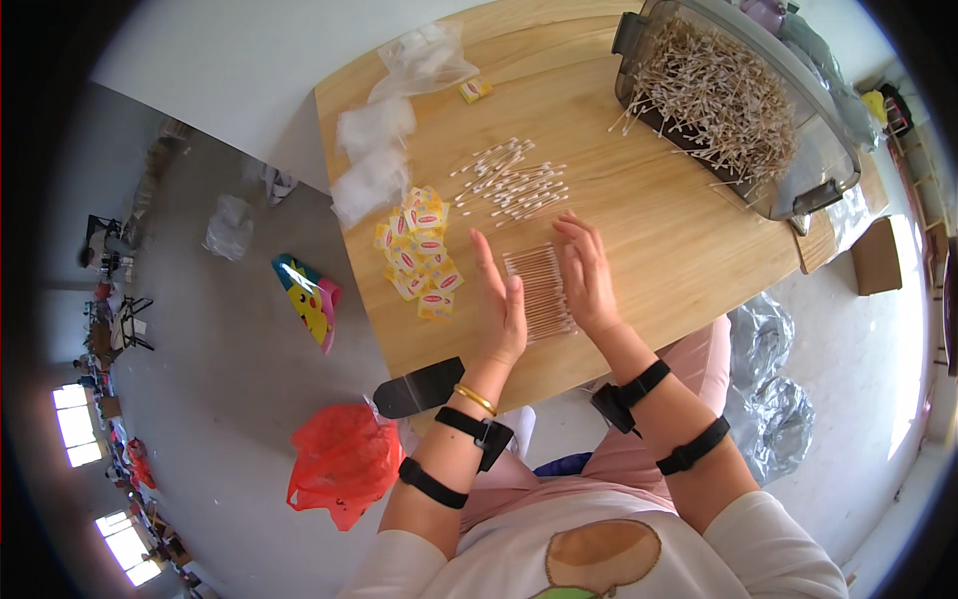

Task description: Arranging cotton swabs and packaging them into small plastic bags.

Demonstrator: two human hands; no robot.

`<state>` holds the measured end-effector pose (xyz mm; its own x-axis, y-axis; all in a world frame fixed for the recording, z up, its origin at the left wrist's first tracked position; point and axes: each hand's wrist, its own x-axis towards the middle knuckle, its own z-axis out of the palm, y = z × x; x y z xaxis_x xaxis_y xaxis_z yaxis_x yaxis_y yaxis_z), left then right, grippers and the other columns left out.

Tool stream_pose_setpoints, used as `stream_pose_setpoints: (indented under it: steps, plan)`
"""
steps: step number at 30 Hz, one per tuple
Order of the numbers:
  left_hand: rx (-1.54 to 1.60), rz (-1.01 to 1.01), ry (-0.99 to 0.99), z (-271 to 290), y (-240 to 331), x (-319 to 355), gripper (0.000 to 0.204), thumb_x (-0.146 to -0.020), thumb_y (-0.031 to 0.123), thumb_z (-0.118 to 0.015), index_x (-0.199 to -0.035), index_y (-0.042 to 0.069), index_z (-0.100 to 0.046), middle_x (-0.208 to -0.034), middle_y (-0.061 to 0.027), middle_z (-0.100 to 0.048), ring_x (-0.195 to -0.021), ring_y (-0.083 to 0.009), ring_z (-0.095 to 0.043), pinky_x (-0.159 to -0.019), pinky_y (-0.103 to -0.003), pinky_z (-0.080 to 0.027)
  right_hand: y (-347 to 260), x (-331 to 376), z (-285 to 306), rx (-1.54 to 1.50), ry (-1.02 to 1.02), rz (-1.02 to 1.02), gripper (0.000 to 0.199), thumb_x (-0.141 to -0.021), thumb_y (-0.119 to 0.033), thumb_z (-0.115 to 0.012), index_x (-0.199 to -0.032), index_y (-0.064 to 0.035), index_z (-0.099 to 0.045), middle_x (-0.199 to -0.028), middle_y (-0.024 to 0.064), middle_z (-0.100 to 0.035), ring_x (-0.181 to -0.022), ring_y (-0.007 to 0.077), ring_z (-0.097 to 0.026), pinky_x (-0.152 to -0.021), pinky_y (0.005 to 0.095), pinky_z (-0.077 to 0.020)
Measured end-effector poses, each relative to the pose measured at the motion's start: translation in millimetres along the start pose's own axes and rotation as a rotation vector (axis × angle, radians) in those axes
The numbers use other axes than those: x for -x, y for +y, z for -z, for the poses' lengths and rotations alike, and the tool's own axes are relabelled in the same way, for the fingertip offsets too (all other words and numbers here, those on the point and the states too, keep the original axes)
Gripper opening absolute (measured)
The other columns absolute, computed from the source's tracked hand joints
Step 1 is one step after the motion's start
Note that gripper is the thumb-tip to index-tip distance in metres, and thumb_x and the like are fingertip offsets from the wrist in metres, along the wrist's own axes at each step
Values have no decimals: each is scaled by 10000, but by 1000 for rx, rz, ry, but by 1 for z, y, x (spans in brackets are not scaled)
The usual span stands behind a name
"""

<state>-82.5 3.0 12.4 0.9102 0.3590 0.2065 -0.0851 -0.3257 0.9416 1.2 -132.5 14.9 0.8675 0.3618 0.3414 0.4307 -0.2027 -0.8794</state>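
No words or numbers can be read with certainty. Print does show on the loose heap of yellow-and-white labels (411, 258) on the wooden table (659, 240): several of them carry a red oval mark, with paler marks inside that may be lettering, though they are too small to make out. A small yellow piece (476, 90) farther back on the table also bears a little red print, likewise unreadable.
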Motion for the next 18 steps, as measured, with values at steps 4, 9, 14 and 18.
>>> stream_pose_setpoints:
  steps: [4,9,14,18]
  plan:
    - [-414,-15,-68,-1,16,22,846,-1064,576,-310,-1613,-30,-93,-1685,-256,-74,-1564,-429,-48,-1259,-526,-69,2,23,28,163,51,-73,322,-1003,-52,-451,-1294,27,-567,-1377,233,-531,-1368,425,-471,-1117,449,-421]
    - [-977,-104,-268,-21,16,20,865,-1037,603,-345,-1600,-34,-188,-1686,-212,-148,-1570,-364,-114,-1259,-560,-41,8,35,36,376,19,-13,336,-981,-48,-485,-1301,13,-567,-1367,202,-535,-1382,399,-465,-1114,463,-424]
    - [-959,-108,-259,-28,29,17,945,-1004,660,-362,-1591,-60,-189,-1682,-221,-155,-1574,-343,-111,-1262,-559,-37,10,34,35,476,-24,-19,354,-960,-44,-507,-1306,5,-566,-1368,175,-539,-1393,359,-457,-1178,454,-377]
    - [-937,-176,-266,-27,17,23,965,-1000,671,-354,-1587,-74,-182,-1678,-236,-153,-1573,-352,-107,-1262,-556,-44,7,34,34,487,-32,-20,365,-953,-40,-514,-1312,3,-565,-1367,172,-540,-1392,355,-456,-1201,451,-353]
